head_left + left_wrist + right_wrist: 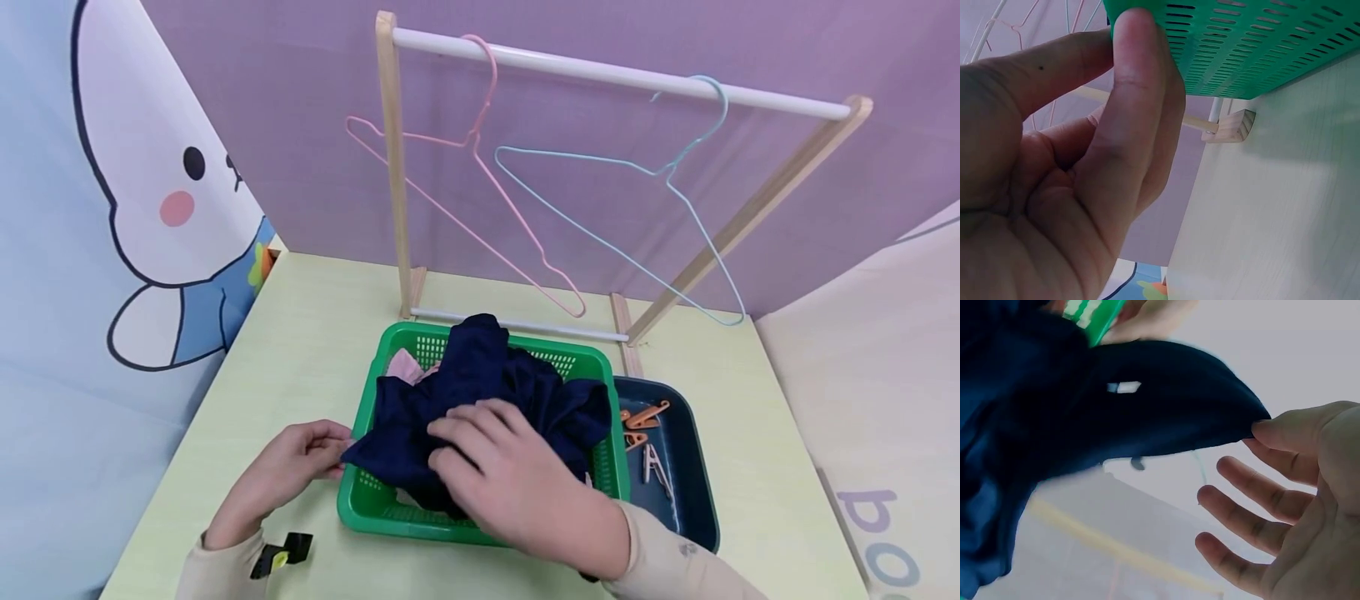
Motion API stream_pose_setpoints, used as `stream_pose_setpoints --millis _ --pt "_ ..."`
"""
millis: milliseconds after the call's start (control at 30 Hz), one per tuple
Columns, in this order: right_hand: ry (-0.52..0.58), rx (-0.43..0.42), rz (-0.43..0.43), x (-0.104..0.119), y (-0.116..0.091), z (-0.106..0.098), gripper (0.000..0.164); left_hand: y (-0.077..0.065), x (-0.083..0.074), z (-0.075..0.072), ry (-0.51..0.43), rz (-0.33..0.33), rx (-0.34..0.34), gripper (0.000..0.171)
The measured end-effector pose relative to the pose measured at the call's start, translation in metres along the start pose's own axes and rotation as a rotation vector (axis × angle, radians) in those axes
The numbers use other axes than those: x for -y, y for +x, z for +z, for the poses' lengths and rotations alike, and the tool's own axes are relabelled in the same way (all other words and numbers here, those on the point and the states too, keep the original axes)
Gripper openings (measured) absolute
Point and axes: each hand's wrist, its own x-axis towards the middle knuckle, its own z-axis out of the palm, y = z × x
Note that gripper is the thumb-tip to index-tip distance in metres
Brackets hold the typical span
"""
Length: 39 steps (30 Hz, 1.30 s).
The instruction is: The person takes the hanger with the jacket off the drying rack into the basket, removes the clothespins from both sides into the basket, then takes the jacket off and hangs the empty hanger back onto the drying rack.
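A dark navy garment (480, 375) lies heaped in a green plastic basket (618, 467), with one corner draped over the basket's left rim. My right hand (517, 483) is above the front of the heap. In the right wrist view, its thumb and forefinger pinch the edge of the navy cloth (1179, 406), while the other fingers spread apart; a small white tag (1125, 387) shows on the cloth. At the basket's left side my left hand (288, 467) pinches the green rim between thumb and fingers. Pink cloth (405, 367) peeks out beneath the navy garment.
Behind the basket stands a wooden rack with a white rail (600, 71), carrying a pink hanger (472, 137) and a light blue hanger (667, 171). A dark tray (693, 458) with orange and pale clothespins (645, 417) sits to the right, partly behind the basket and my right arm.
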Motion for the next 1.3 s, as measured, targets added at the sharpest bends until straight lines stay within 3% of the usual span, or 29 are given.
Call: stream_pose_setpoints --millis 133,400,700,867,1033,1133,1300 --pt "-0.022 0.009 0.088 -0.027 -0.001 0.01 0.031 0.0 -0.001 0.0 0.005 -0.019 -0.009 0.024" --pt "-0.147 0.21 0.319 -0.084 -0.016 0.033 0.011 -0.002 -0.003 0.001 0.007 -0.059 -0.019 0.03" --pt "-0.176 0.311 0.371 -0.121 -0.013 0.029 0.02 -0.002 -0.003 0.0 0.002 -0.044 -0.014 0.03" --pt "-0.14 0.463 0.399 -0.146 -0.001 0.039 0.029 -0.002 -0.002 -0.001 0.011 -0.037 -0.013 0.029" --pt "-0.107 0.599 0.338 -0.159 0.009 0.052 0.027 -0.001 -0.001 -0.001 0.01 -0.038 -0.01 0.029" --pt "-0.098 0.572 0.324 -0.16 0.01 0.056 0.019 -0.001 -0.001 0.0 0.01 -0.034 -0.008 0.029" --pt "-0.112 0.438 0.288 -0.149 0.005 0.049 0.015 0.0 -0.003 0.0 0.016 -0.026 -0.007 0.029"
